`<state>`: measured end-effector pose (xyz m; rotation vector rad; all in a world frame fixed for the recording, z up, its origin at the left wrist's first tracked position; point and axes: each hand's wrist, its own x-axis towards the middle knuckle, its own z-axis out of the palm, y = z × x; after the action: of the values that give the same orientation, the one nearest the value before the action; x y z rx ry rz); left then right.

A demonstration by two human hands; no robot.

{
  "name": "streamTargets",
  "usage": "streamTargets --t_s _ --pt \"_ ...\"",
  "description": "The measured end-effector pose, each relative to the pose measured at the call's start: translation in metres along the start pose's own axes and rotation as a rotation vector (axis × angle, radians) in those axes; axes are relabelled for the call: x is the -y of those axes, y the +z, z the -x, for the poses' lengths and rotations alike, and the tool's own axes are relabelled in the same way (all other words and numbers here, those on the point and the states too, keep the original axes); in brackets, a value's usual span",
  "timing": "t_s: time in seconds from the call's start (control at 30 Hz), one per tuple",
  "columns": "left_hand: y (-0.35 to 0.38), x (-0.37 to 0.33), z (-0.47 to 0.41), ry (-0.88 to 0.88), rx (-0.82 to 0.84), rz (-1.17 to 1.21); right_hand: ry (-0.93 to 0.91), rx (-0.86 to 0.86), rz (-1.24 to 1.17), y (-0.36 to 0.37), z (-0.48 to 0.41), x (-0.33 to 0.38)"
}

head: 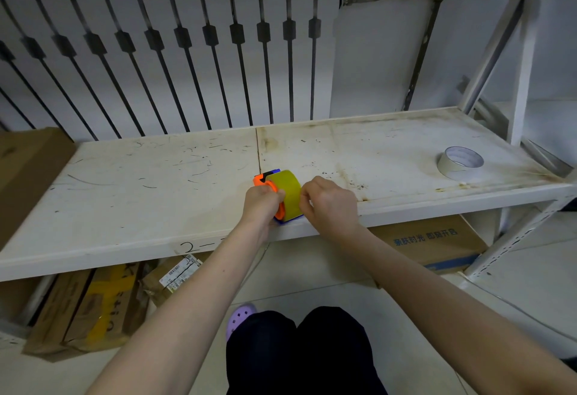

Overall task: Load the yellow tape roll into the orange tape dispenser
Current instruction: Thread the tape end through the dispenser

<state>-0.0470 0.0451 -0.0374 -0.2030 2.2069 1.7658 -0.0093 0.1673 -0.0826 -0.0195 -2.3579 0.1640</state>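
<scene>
- Yellow tape roll (285, 193) is the subject, but the biggest thing in view is the white shelf (156, 182); the roll stands on edge near its front edge, about in the middle.
- Cardboard boxes (437, 243) lie under the shelf, on the floor.
- At the far right of the shelf, well apart from the work, lies a white tape roll (459, 162).
- The orange tape dispenser (265, 184) touches the left side of the yellow roll, and a blue part shows at its far end and under the roll. The roll seems already seated on it, though I cannot see the hub.
- The left hand (260, 204) is closed around the dispenser's near part.
- The right hand (327, 201) pinches the right edge of the yellow roll with narrow fingertips, perhaps searching for the tape end.
- I judge the roll light and stiff, with a smooth, slippery outside. It is best held by the two flat sides, not by the sticky end.
</scene>
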Motion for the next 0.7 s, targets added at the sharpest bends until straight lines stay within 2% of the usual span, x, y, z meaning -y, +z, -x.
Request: streamTargets --t_s 0.1,0.2,0.3,0.7 --pt "0.000 0.000 0.001 -0.008 -0.001 0.020 -0.036 0.013 0.024 0.003 0.001 0.001" --pt "-0.002 0.000 0.000 -0.012 0.004 0.008 -0.014 0.066 -0.222 0.006 0.006 -0.004" --pt "-0.003 -0.001 0.000 -0.011 0.012 -0.007 -0.012 0.077 -0.349 0.006 0.004 -0.006" --pt "-0.004 0.003 -0.004 -0.020 -0.002 -0.016 -0.078 0.131 -0.350 0.009 0.007 -0.007"
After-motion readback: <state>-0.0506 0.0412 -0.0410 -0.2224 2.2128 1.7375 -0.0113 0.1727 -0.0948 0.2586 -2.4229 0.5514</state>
